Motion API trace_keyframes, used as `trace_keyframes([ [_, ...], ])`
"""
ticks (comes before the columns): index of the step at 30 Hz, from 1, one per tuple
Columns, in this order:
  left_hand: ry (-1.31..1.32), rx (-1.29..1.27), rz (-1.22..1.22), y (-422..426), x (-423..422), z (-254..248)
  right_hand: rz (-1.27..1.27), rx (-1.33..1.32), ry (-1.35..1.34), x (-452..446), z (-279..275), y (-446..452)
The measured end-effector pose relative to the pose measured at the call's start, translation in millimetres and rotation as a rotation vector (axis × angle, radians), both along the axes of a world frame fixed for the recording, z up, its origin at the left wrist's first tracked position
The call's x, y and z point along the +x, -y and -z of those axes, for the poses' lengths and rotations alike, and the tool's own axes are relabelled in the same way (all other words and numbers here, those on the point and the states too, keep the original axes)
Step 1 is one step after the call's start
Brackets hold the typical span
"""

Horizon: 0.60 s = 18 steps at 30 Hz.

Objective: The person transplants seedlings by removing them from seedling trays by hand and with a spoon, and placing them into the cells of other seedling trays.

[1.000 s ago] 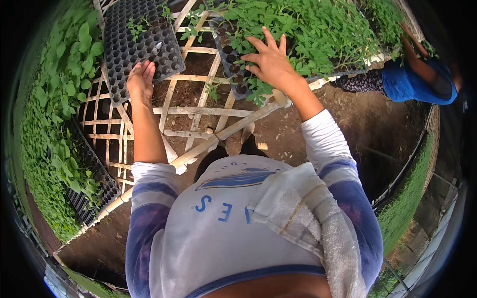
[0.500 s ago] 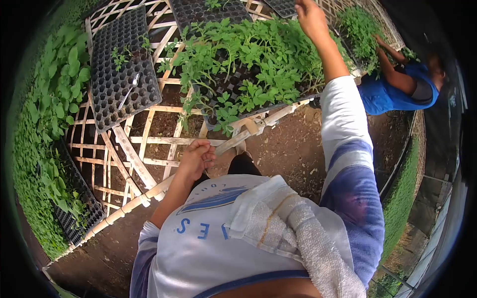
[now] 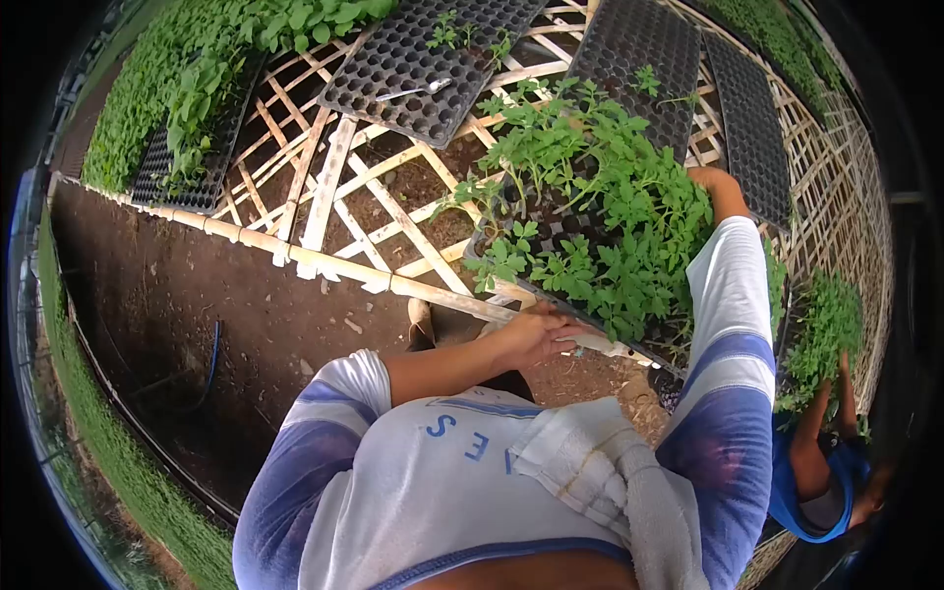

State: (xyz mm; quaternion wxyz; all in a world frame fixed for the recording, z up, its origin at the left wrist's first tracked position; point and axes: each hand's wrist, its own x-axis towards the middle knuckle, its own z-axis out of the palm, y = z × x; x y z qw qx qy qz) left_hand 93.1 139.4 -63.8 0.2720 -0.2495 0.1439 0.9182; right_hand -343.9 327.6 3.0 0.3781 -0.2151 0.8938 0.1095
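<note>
My left hand (image 3: 536,336) is at the near edge of a black seedling tray (image 3: 562,298), by the bamboo rail. Its fingers are stretched out towards the right, and I cannot tell whether they press on the tray or the rail. Leafy green seedlings (image 3: 629,211) crowd this tray, with some bare cells showing on its left side. My right arm stretches along the right side of the plants. There my right hand (image 3: 716,187) is bent over the tray's far right side, its fingers hidden by leaves.
A slatted bamboo bench (image 3: 393,280) carries the trays. A spoon (image 3: 418,90) lies on a mostly bare black tray (image 3: 393,59). More black trays (image 3: 644,59) stand behind. At right, a person in blue (image 3: 821,482) reaches into other seedlings (image 3: 826,329). A towel (image 3: 590,462) hangs over my chest.
My view has turned to the right. My left hand has moved from above the rail to the tray's near edge. My right hand has come down from beyond the plants to their right side.
</note>
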Motion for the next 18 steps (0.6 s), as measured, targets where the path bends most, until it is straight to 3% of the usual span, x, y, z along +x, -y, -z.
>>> trace_keyframes([
  [1,0.006,0.063,-0.028,1,-3,-1,-0.025,0.018,0.003,3,-3,6],
  [9,0.171,-0.29,-0.217,-43,-25,-19,-0.121,0.02,0.022,47,-67,30],
  [13,0.091,-0.366,-0.248,-41,-23,-52,-0.137,-0.227,0.113,67,-99,9],
  [16,-0.082,-0.468,-0.269,-10,-21,-96,-0.16,-0.31,-0.021,83,-158,3],
  [18,-0.255,-0.545,-0.24,29,-30,-119,0.015,-0.402,-0.159,117,-212,6],
])
